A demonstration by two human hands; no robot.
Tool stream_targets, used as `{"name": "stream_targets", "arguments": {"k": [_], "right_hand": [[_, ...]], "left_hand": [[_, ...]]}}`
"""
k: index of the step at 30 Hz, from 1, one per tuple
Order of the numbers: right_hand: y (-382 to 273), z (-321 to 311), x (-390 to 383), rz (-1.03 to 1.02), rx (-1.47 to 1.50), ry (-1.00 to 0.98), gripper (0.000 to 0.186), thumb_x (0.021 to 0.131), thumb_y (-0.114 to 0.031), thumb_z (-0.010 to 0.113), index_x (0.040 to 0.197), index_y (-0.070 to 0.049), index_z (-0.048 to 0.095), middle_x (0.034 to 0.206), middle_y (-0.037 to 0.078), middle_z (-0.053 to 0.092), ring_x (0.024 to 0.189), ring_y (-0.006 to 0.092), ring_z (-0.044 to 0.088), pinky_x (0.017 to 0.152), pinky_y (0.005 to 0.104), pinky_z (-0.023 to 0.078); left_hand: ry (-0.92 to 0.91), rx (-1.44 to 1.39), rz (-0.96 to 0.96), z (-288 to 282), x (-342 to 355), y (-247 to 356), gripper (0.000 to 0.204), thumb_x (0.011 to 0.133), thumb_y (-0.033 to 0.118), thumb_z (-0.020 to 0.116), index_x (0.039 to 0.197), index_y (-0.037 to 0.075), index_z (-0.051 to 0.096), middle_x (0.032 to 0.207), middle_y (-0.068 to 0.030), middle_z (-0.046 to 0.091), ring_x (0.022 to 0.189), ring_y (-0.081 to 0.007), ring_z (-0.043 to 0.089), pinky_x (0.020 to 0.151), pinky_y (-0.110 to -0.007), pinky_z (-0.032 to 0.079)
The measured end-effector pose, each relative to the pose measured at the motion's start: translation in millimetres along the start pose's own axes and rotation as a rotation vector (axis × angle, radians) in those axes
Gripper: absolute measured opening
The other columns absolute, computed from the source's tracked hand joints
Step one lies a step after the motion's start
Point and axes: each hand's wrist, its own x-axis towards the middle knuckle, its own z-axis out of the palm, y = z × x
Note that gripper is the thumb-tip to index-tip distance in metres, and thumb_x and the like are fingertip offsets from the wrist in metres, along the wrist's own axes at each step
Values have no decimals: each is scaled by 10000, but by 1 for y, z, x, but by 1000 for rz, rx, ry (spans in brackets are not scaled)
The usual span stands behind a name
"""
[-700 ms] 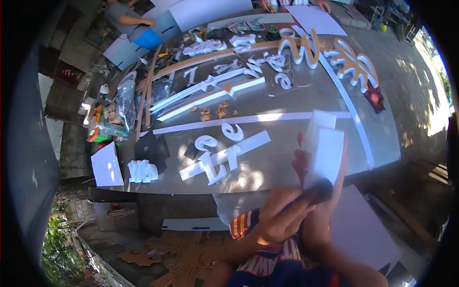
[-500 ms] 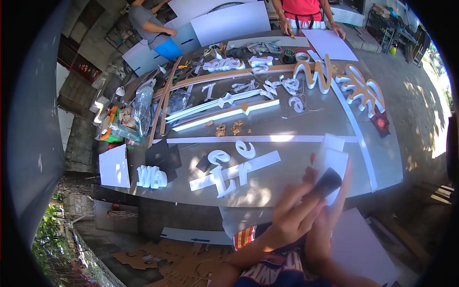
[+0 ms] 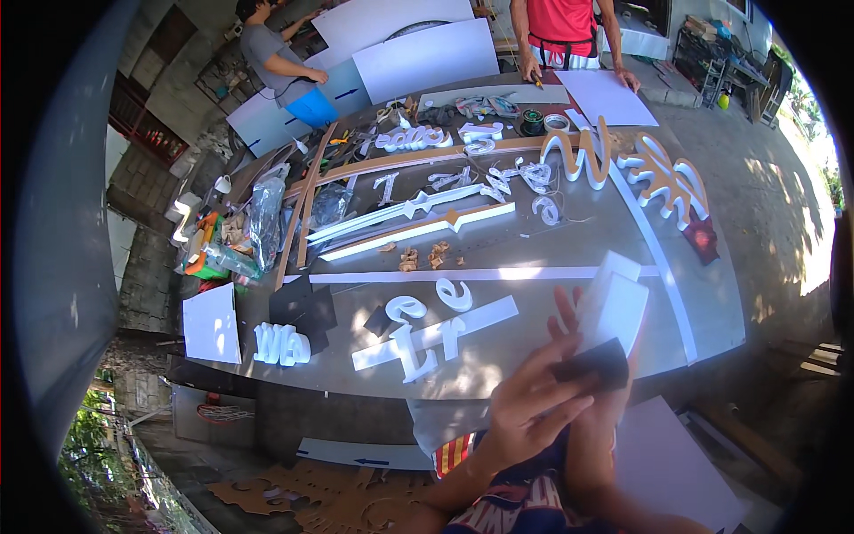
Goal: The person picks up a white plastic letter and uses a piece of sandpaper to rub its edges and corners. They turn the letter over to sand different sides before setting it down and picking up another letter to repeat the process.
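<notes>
Down at five o'clock of the head view, the left hand (image 3: 532, 402) presses a small dark block (image 3: 594, 363) with curled fingers against a white foam piece (image 3: 616, 307). That piece stands upright, and the right hand (image 3: 598, 405) seems to grip its lower end, though its fingers are mostly hidden behind the left hand. Just beyond, toward ten o'clock, white cut-out letters (image 3: 429, 329) lie on the grey table (image 3: 569, 240). Two other people stand at the table's far edge, near twelve o'clock.

Both forearms bare, no sleeves, gloves, watch or rings. Left hand (image 3: 525, 405), right hand (image 3: 598, 392) uncovered. Shorts (image 3: 525, 498): navy w/ red-white pattern, striped patch at left.
</notes>
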Motion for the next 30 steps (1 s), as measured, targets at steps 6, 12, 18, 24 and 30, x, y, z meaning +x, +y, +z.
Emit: {"name": "stream_targets", "arguments": {"k": [6, 12, 18, 24, 30], "right_hand": [[4, -7, 2, -33, -5, 21, 583, 959, -521, 273, 1358, -98, 319, 1280, 114, 434, 1226, 326, 426, 936, 408, 426], [9, 5, 3, -127, -234, -31, 567, 974, -464, 291, 1399, -89, 256, 1326, 138, 405, 1257, 326, 396, 976, 404, 391], [7, 3, 6, -170, -350, -40, 588, 964, -443, 358, 1405, -67, 260, 1356, 164, 398, 1253, 345, 410, 997, 431, 371], [0, -22, 21, -81, -402, -106, 661, 845, -373, 603, 1353, -65, 311, 1212, 123, 480, 1124, 254, 505, 926, 365, 432], [-5, -13, 18, -44, -231, -164, 808, 678, -242, 746, 1342, -79, 314, 1177, 110, 463, 1075, 237, 521, 895, 340, 460]], "left_hand": [[-6, -3, -92, 1, -4, -11, 224, 731, 47, 702, 930, -54, 683, 1201, -281, 525, 866, -259, 644, 770, -309, 495], [130, -34, 3, -8, 7, -15, 214, 774, 70, 685, 905, -96, 659, 1084, -254, 581, 762, -233, 657, 679, -270, 525], [199, -199, -90, -6, 5, -14, 215, 834, 84, 643, 912, -116, 640, 958, -225, 603, 706, -218, 656, 592, -275, 544], [320, -257, -97, -7, 5, -9, 150, 798, -5, 632, 912, -101, 649, 961, -197, 609, 718, -193, 640, 613, -246, 513], [359, -466, -58, -13, 13, -10, 162, 838, 24, 597, 914, -116, 629, 966, -236, 596, 690, -197, 632, 577, -249, 501]]}}
